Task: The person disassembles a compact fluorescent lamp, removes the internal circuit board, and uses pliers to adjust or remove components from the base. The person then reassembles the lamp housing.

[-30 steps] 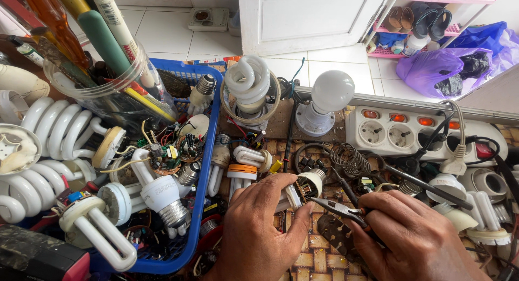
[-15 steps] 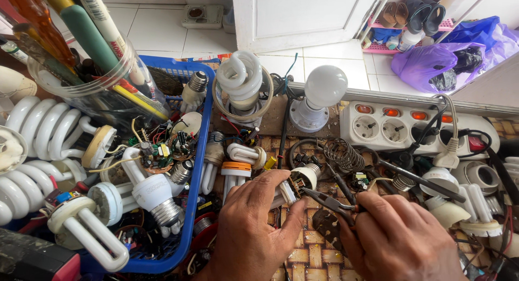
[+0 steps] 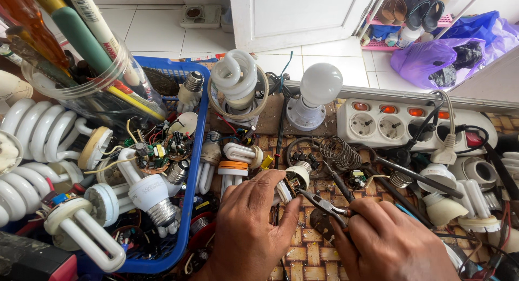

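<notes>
On the woven mat just right of the blue basket [image 3: 194, 151], the left hand [image 3: 251, 227] pinches a small white lamp base [image 3: 294, 179], its open end showing dark circuit parts and a screw cap. The right hand [image 3: 392, 243] is closed around needle-nose pliers [image 3: 324, 204], whose slim tips touch that open end. A white power strip [image 3: 411, 124] lies behind.

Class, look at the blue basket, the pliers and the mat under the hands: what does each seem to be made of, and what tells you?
Blue basket: likely plastic, uniformly coloured with moulded lattice walls.
Pliers: probably steel, dull grey tapering jaws; the right hand covers the handles.
Mat: seemingly woven cane or bamboo, tan glossy strips crossing in a chequered weave.
</notes>
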